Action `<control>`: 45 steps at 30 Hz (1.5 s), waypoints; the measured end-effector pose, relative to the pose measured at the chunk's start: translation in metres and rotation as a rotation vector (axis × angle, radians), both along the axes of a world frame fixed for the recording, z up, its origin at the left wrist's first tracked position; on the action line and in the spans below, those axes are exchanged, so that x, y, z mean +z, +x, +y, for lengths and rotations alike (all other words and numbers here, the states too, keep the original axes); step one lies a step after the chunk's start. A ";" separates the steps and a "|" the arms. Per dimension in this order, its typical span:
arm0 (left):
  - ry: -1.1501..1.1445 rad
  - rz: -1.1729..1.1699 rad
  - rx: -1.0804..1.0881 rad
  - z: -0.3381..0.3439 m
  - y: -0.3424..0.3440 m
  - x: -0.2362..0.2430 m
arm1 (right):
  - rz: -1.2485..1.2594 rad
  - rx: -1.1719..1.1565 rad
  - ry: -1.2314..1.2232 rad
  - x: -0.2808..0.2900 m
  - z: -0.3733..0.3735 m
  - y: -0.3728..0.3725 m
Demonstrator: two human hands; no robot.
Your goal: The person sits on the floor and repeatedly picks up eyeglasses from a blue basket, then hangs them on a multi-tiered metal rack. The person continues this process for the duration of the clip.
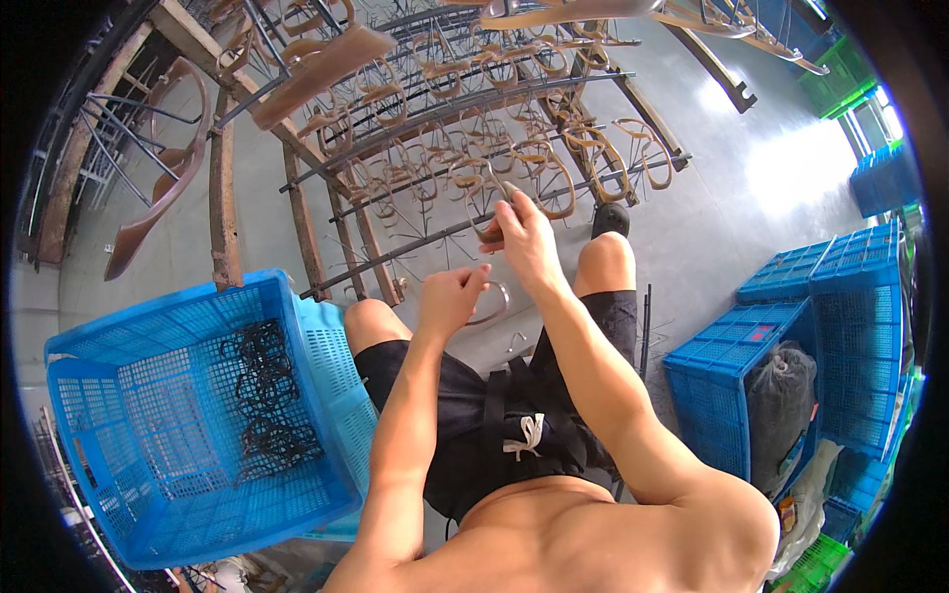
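Left hand (453,296) grips a tan loop (491,302), right hand (524,237) pinches another at the rack (465,158), frame centre: seat it fully on its peg.

The person sits with bare knees apart at centre frame. The right hand (524,237) reaches up to the metal rack (465,128) of brown loops across the top, its grip pinching one brown loop (484,203). The left hand (450,296), just below, closes around a curved ring (491,304). A blue crate (119,474) holding dark loops (262,395) stands at lower left; stacked blue crates (840,316) fill the right.
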State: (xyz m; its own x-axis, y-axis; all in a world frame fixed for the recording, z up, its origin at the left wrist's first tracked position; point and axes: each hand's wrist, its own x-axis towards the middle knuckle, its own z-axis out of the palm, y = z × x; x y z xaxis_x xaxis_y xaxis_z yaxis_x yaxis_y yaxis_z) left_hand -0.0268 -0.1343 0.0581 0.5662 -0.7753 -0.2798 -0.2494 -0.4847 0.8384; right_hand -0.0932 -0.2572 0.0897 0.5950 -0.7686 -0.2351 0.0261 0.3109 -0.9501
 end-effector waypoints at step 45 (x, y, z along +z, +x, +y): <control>-1.063 1.044 0.805 0.098 -0.047 0.055 | -0.017 0.400 -0.881 0.008 0.111 -0.050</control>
